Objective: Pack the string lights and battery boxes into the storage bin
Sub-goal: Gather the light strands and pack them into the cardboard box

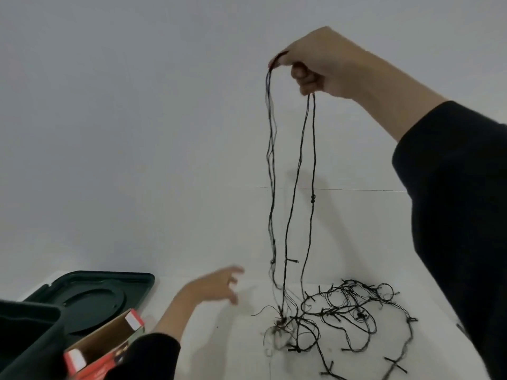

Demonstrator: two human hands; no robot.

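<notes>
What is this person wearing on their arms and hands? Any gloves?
No gloves. The right hand and left hand are bare, with no watch or ring showing. The right sleeve and left sleeve are long, plain and black, ending above the wrists.

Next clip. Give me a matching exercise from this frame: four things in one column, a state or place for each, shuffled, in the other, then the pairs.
1 right hand
2 left hand
3 dark green lid
4 red box

A lies flat on the table
B fingers spread, holds nothing
C one end open
D raised, grips the string lights

Pairs: 1-D, 2-B, 3-A, 4-C
</notes>
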